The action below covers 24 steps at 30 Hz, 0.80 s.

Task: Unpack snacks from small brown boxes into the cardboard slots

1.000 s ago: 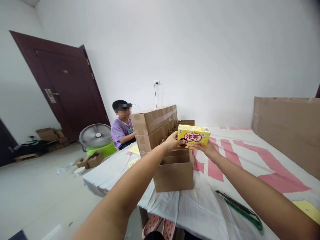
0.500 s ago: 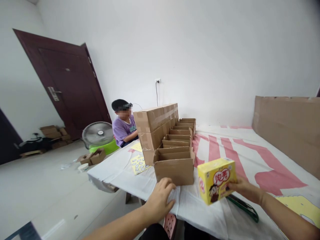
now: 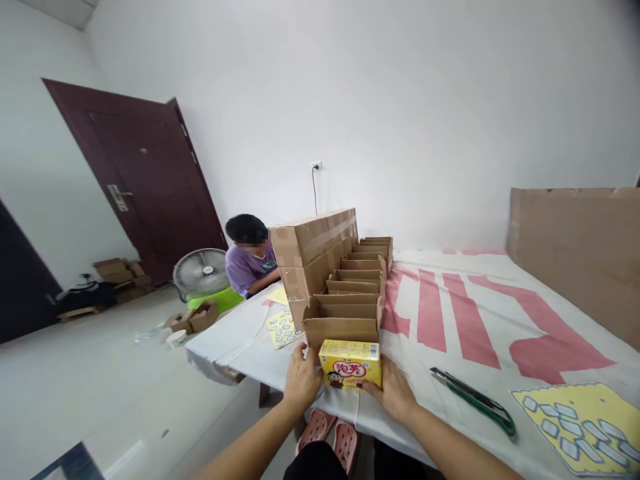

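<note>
1. Door (image 3: 145, 180) first, dark brown and far off on our left, with small cardboard boxes (image 3: 117, 272) piled on the floor by it.
2. Next we see a floor fan (image 3: 201, 272) standing on a green base, and just in front of it a few loose cartons (image 3: 194, 318) and a small white cup (image 3: 175, 337) on the tiles.
3. Behind the table edge a person in a purple shirt (image 3: 245, 261) sits, head bent low.
4. On the table (image 3: 450, 320), covered with a white and pink cloth, we have a long stack of sealed brown boxes (image 3: 313, 250), and right beside it a row of open cartons (image 3: 350, 293) running away from us.
5. A yellow sheet (image 3: 281, 328) lies flat left of the nearest open carton.
6. Now our left hand (image 3: 301, 379): fingers curled against the left end of the yellow box (image 3: 350, 364), gripping it.
7. That yellow box sits at the near table edge, touching or just in front of the nearest open carton, its red-lettered face toward us.
8. Our right hand (image 3: 394, 392) presses the box's right end, fingers wrapped on it, so both hands clamp it between them.
9. Further right a green-handled knife (image 3: 473, 401) lies on the cloth, well apart from the box.
10. Far right, another yellow sheet (image 3: 575, 419), and a big cardboard panel (image 3: 575, 253) standing against the wall.
</note>
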### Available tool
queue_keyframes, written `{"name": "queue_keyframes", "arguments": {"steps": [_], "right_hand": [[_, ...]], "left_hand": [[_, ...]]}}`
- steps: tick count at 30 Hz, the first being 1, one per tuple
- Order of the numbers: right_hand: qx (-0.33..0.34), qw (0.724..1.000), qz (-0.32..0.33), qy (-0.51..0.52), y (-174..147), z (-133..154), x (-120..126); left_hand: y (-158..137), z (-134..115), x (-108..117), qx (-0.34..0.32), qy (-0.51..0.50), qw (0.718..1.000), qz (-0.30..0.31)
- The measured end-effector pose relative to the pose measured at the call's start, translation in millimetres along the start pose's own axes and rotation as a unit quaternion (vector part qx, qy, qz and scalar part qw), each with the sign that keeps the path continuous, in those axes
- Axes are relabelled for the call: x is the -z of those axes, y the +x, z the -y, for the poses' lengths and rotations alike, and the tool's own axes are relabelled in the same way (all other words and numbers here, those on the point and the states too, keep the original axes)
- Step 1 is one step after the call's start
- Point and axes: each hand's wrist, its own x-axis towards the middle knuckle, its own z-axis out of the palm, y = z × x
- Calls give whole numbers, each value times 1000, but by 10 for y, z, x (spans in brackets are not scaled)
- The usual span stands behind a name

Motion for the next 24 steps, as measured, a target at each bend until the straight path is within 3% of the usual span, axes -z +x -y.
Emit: {"name": "queue_keyframes", "arguments": {"steps": [2,5,7,15,24], "right_hand": [[-9,1000,0,8,-35,18,19],[-14,999,-1,30,-48,1,15],[-14,999,-5,33,-44,-18,-10],[-12,999,-8,31,-51,-37,-47],[-20,998,-38,39,-18,-95,-103]], "left_hand": [[-1,25,-17,-1,-5,999,32],[46,53,-80,5,-58,988,146],[87,58,-135,8,-82,980,179],[261,72,-280,12,-112,980,163],[431,23,-431,60,-144,977,146]]}}
